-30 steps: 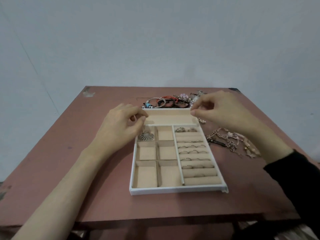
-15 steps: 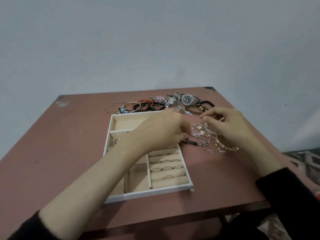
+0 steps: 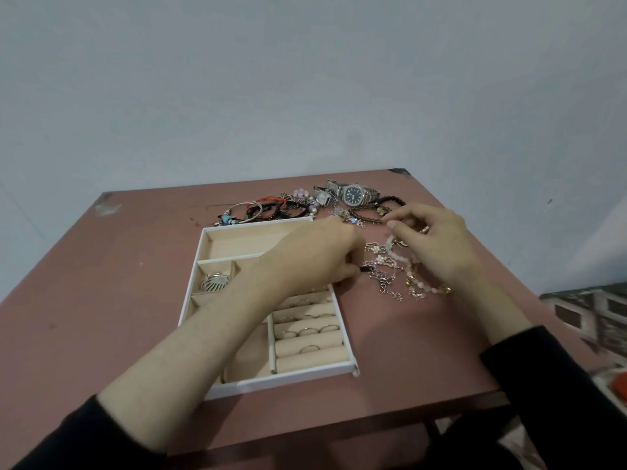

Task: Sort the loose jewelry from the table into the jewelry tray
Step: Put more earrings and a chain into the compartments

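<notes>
The white jewelry tray [image 3: 194,279] with beige lining lies on the reddish table [image 3: 101,300]. Several rings [image 3: 307,331] sit in its roll slots, and a silver shell-shaped piece [image 3: 214,282] lies in a small left compartment. Tangled chains and pale beaded strands [image 3: 395,266] lie just right of the tray. My left hand [image 3: 315,257] reaches across the tray, its curled fingers closing on a black piece [image 3: 365,269] at the tangle's edge. Over the tangle, my right hand [image 3: 432,242] pinches a beaded strand between thumb and forefinger.
Behind the tray lie a silver watch [image 3: 353,194], a smaller square watch [image 3: 321,197], a silver bangle [image 3: 245,212], red and black cord bracelets [image 3: 274,207] and a dark beaded bracelet [image 3: 393,201]. The table's right edge [image 3: 481,300] is close to the tangle.
Both hands left the tray's far rim and moved right to the chain tangle. My head turned right, so the tray now sits left of centre.
</notes>
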Demonstrator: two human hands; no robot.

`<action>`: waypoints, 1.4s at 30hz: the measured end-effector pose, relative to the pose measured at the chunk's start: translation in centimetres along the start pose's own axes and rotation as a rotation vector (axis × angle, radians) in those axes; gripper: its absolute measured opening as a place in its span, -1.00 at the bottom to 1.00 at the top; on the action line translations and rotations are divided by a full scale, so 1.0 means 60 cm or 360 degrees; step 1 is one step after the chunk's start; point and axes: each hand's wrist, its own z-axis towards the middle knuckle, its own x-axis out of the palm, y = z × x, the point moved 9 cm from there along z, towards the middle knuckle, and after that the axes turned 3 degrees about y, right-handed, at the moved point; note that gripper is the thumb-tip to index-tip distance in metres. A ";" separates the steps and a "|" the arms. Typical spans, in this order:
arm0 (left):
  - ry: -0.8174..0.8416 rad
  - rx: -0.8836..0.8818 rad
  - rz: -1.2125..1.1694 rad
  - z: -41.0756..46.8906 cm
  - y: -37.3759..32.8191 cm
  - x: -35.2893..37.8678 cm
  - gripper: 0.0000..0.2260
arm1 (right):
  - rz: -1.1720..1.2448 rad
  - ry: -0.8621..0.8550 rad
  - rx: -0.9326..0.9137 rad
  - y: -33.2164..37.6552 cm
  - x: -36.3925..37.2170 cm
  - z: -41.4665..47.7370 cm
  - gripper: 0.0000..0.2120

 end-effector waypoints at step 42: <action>-0.0904 -0.0251 -0.0670 -0.143 0.075 -0.217 -0.98 | -0.0183 0.0641 -0.0159 0.065 0.093 -0.010 -0.90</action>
